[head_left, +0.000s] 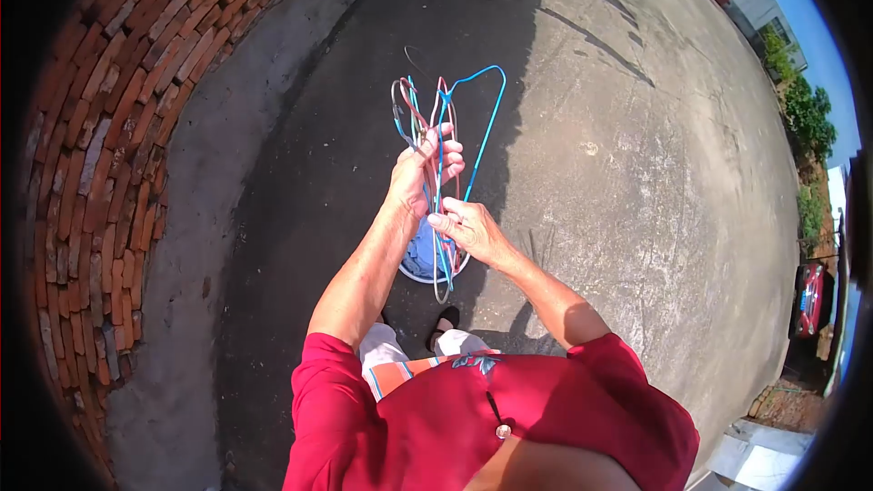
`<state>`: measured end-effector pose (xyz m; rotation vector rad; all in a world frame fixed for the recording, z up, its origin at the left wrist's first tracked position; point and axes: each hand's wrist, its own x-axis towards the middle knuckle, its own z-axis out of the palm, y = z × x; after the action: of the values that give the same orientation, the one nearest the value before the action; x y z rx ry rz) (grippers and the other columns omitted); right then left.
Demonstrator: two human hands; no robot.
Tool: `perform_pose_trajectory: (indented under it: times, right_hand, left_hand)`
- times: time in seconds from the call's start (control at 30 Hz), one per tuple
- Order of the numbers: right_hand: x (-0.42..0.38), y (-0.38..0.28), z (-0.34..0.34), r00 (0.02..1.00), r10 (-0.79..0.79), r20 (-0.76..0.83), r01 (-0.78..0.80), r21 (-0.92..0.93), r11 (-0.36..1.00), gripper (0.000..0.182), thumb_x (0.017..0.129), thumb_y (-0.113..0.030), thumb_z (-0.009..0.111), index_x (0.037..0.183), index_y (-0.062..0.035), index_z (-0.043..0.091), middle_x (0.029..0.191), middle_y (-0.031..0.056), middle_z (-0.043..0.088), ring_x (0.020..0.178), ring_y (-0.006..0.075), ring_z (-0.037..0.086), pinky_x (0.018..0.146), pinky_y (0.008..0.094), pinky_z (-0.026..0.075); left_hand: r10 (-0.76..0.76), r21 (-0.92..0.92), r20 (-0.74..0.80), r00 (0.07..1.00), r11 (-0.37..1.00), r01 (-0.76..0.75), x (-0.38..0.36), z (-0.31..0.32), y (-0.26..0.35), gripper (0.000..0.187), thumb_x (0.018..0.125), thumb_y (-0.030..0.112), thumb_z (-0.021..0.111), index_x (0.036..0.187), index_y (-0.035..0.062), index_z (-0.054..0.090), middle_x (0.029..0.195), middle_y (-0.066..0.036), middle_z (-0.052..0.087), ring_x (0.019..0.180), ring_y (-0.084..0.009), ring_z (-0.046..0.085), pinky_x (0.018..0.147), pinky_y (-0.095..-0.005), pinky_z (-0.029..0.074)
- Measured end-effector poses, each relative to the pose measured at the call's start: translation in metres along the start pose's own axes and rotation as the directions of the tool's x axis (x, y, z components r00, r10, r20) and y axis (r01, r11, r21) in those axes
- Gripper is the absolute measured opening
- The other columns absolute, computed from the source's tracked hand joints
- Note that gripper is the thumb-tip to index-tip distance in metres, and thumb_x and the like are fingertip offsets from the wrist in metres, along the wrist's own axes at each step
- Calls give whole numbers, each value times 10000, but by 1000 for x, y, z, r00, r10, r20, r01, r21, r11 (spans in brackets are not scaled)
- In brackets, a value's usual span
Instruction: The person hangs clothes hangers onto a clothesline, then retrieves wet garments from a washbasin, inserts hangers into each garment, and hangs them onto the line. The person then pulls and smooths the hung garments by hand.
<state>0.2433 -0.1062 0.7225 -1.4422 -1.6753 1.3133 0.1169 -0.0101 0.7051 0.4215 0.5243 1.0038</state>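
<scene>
A bunch of wire clothes hangers [436,284], some blue, others pinkish or grey, is held up in front of me. My left hand [420,168] is wrapped around the bunch near its upper part. Lower down, my right hand [468,225] pinches the wires between thumb and fingers. One blue hanger [502,95] sticks out to the right of the others, its loop spread wide. Below the hangers stands a white-rimmed basin [418,279] with blue cloth [420,250] in it, partly hidden by my hands and the wires.
A brick wall [109,173] with a grey cement base [195,245] runs along the left. Concrete ground [637,200] stretches ahead and right, shaded near the wall. My shoe [444,327] is just behind the basin. A red car [808,300] stands far right.
</scene>
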Motion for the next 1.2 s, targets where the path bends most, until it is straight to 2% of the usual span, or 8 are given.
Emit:
perform_pose_trajectory:
  times: [0.07,0.23,0.5,0.67,0.8,0.87,1.0,1.2]
  right_hand:
    - [-28,-41,-23,1000,7,10,-8,101,995,395,919,-418,575,823,-36,543,657,13,591,573,112,568,539,288,463]
    - [-70,-127,-56,934,-288,-209,281,-66,957,361,940,-380,558,936,-23,613,801,38,646,643,71,564,574,246,462]
    - [-74,-214,18,978,-170,-119,208,538,817,343,953,-361,539,999,-26,596,766,38,650,652,53,567,579,192,442]
    - [-66,-228,56,890,-330,-315,378,103,920,267,951,-306,560,929,-41,581,716,3,610,626,51,531,556,203,414]
    - [-71,-262,36,651,-458,-605,548,-43,835,317,956,-346,544,841,-51,560,622,-39,484,571,46,452,492,220,363]
    - [-86,-292,14,664,-358,-657,521,62,851,325,956,-367,533,822,-71,550,599,-47,441,531,36,410,452,208,342]
    - [-125,-360,-52,462,-431,-775,742,72,666,306,965,-346,523,809,-84,509,573,-72,354,463,19,312,376,189,238]
    - [-196,-541,-167,36,-636,-771,777,-378,503,274,950,-303,523,825,-62,556,583,-57,406,469,25,332,368,207,280]
  left_hand:
    - [51,-75,149,988,996,-40,-17,37,23,458,934,306,576,1306,60,472,1006,-126,643,826,-224,648,770,-370,551]
    - [254,-154,125,959,960,-235,-72,131,103,423,919,333,593,1251,84,509,1118,-134,617,999,-279,623,894,-448,532]
    - [375,-13,1,927,927,-375,-130,142,195,332,958,308,536,1165,49,542,988,-177,653,855,-269,673,770,-398,583]
    - [396,90,101,913,910,-405,-164,128,239,333,988,282,473,1231,57,503,1033,-177,644,935,-279,658,794,-391,572]
    - [224,236,239,945,931,-280,-193,157,268,412,1004,355,397,1294,64,432,1208,-267,557,974,-396,635,817,-439,570]
    - [168,303,321,932,914,-269,-212,168,284,483,1011,375,352,1315,6,420,1178,-267,577,985,-389,634,796,-433,576]
    - [187,275,458,869,900,-339,-256,164,316,415,1006,381,398,1172,31,548,852,-129,644,544,-82,478,454,-193,370]
    - [227,185,479,848,919,-350,-260,131,334,364,1003,366,424,1052,36,571,743,-115,608,399,-37,307,372,-185,208]
